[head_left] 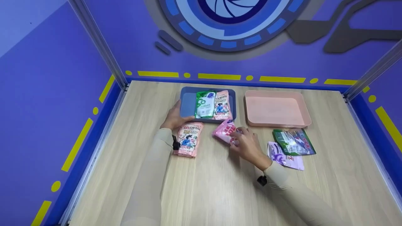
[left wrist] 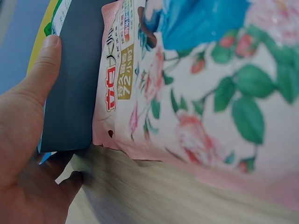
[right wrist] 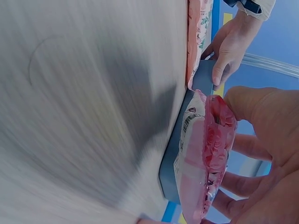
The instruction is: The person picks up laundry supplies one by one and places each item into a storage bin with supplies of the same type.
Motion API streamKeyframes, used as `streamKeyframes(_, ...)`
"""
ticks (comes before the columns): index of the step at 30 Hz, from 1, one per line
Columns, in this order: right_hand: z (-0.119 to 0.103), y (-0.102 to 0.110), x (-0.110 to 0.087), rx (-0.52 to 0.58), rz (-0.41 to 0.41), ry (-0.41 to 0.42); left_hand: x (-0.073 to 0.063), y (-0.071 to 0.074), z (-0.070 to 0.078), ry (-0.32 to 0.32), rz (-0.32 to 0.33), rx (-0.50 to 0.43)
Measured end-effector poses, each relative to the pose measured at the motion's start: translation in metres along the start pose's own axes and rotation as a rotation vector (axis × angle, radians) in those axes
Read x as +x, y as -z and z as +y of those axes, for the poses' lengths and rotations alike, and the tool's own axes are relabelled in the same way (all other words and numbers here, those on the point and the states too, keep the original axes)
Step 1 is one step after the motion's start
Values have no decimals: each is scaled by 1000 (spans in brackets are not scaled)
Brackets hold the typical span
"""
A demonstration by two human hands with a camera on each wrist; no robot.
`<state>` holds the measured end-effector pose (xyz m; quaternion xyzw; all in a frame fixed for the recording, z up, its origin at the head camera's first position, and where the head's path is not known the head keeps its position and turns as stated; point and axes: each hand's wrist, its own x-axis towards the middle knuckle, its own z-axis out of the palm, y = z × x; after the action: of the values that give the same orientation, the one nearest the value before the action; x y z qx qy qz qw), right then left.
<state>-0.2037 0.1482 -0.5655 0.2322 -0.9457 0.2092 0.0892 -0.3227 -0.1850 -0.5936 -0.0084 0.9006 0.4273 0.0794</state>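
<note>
The left hand (head_left: 174, 117) grips the front left corner of a blue tray (head_left: 187, 94), its thumb (left wrist: 49, 56) lying at the rim. Inside the tray lie a green and white pouch (head_left: 204, 105) and a pink flowered pouch (head_left: 222, 105). In the right hand (head_left: 248, 145) is a bright pink pouch (head_left: 224, 131), tilted at the tray's front edge. The right wrist view shows this pink pouch (right wrist: 194, 163) held between thumb and fingers, above the table. A second flowered pouch (head_left: 189, 139) lies before the tray, beside the left wrist.
To the right stands a pink tray (head_left: 278, 110) with a bare bottom. In front of it a green pouch (head_left: 295, 142) overlaps a purple pouch (head_left: 284, 157) on the wooden table (head_left: 213, 191). Blue panels (head_left: 150, 59) wall the table's back and sides.
</note>
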Motion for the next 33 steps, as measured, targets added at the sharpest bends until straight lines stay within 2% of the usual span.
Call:
streamKeyframes(7,-1,5,3,7,-16,-15,-2,1,2,20,-4,-1)
streamKeyframes(23,1,15,13,37,0,37,-1,1,1,21,-5,22)
streamKeyframes(33,1,27,24,-4,23,62,-2,1,2,11,-1,5)
